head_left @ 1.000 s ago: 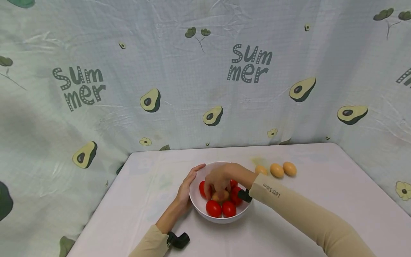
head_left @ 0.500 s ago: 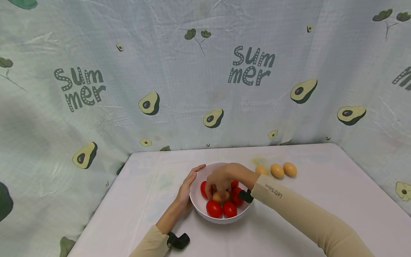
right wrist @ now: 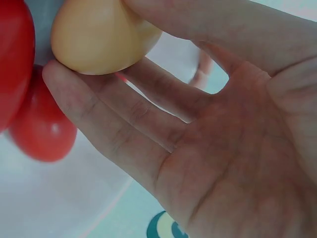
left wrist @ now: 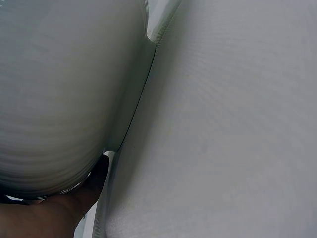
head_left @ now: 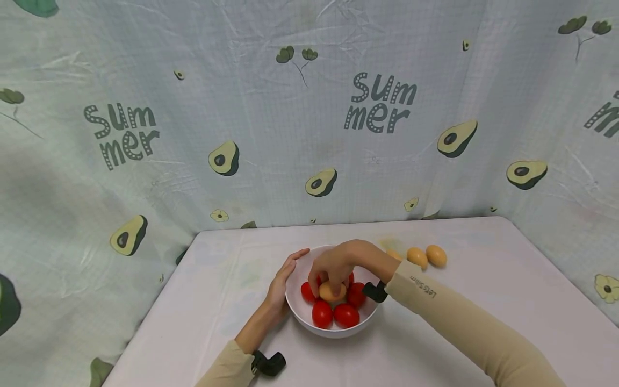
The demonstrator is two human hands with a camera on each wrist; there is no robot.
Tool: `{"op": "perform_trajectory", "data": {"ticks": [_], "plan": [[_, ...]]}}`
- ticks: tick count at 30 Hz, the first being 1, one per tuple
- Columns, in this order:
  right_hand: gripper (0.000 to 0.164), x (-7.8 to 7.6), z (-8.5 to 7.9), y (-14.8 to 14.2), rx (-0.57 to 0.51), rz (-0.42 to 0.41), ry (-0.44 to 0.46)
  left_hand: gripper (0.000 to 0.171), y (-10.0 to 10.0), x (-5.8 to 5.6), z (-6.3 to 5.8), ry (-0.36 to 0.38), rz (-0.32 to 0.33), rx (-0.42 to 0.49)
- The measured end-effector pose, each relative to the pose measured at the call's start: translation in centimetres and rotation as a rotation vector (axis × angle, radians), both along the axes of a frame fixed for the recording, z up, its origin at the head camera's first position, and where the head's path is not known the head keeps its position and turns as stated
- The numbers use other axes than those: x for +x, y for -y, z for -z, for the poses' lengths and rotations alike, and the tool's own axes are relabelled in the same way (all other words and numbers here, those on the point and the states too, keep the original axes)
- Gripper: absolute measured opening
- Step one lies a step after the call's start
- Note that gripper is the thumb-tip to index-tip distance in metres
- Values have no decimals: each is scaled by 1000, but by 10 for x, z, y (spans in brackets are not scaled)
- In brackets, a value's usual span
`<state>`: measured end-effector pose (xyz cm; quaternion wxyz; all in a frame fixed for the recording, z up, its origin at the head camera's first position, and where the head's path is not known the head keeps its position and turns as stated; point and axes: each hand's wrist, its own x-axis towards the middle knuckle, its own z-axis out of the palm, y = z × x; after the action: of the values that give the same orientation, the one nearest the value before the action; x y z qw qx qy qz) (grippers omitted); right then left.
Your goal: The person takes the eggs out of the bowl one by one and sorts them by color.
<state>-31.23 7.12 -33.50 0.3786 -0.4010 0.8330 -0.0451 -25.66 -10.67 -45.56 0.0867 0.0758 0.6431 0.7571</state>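
Note:
A white bowl (head_left: 309, 320) holds several shiny red egg-shaped things (head_left: 346, 315) and one tan egg (head_left: 332, 292). My right hand (head_left: 335, 269) reaches down into the bowl and pinches this egg between thumb and fingertips. The right wrist view shows the egg (right wrist: 101, 37) between the thumb above and the fingers below, beside two red ones (right wrist: 44, 129). My left hand (head_left: 280, 285) lies along the bowl's left outer side, its fingers stretched toward the rim. In the left wrist view the thumb (left wrist: 94, 186) touches the outside of the bowl (left wrist: 64, 99) low down.
Behind the right forearm, a few more tan eggs (head_left: 436, 256) lie on the white-covered table (head_left: 232, 279). One of them is partly hidden by the sleeve. A patterned cloth (head_left: 271, 118) hangs behind the table's far edge.
The right hand has lifted slightly with the tan egg, which shows more between the fingers. The red things at the front of the bowl have shifted a little. The left hand stays put.

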Motion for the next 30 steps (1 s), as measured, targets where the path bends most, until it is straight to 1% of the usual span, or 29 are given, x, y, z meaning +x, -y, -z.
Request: {"op": "perform_trajectory", "data": {"ticks": [4,7,11,14,18,25,28,30], "plan": [[34,4,-6,-4,-37,13,-19,52,2,1,1,-7,10,-1],[32,7,-10,-8,-77,49,-12,52,4,3,2,-18,17,7],[32,10,-14,-16,-133,104,-8,53,5,5,2,-6,20,22],[32,11,-18,-24,-172,118,-26,53,5,6,2,7,21,24],[32,12,-22,-40,-242,103,-43,53,2,8,3,0,6,12],[34,15,-23,-73,-358,114,-47,51,-6,17,6,0,-31,-13],[37,17,-25,-88,-400,95,-60,51,-9,20,8,-5,-39,-15],[38,18,-27,-98,-432,88,-52,52,-12,23,9,-9,-44,-8]]}}
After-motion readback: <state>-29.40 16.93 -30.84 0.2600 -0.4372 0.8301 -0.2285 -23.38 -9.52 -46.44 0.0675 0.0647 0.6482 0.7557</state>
